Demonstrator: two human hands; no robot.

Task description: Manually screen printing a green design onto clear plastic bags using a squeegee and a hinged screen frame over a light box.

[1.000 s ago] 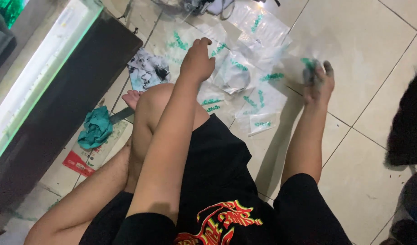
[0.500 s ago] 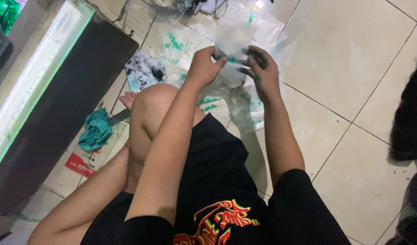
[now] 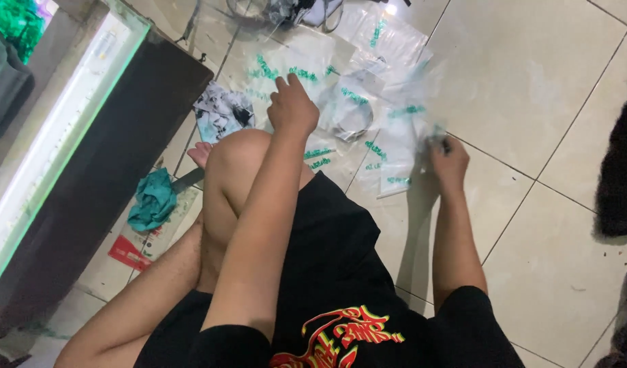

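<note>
Several clear plastic bags with green print [image 3: 307, 65] lie spread over the tiled floor in front of my raised knee. My left hand [image 3: 293, 105] reaches over the knee, its fingers loosely curled and its fingertips resting on one of these flat bags; it grips nothing. My right hand [image 3: 448, 160] is lower and to the right, near the floor, pinching the edge of another clear plastic bag [image 3: 409, 116] that stands up from it, blurred. One bag between the hands holds a dark round item [image 3: 351, 119].
A black-and-white printed packet [image 3: 221, 112] lies left of the knee. A teal cloth [image 3: 152, 200] sits on a red-and-white wrapper [image 3: 128, 251]. A dark cabinet with a lit glass edge [image 3: 88, 129] runs along the left. Dark fabric [image 3: 620, 170] is at the right edge.
Both hands held one bag up together half a second ago. The left hand has let go and gone down to the bags on the floor; the right hand has swung right and down with the bag.
</note>
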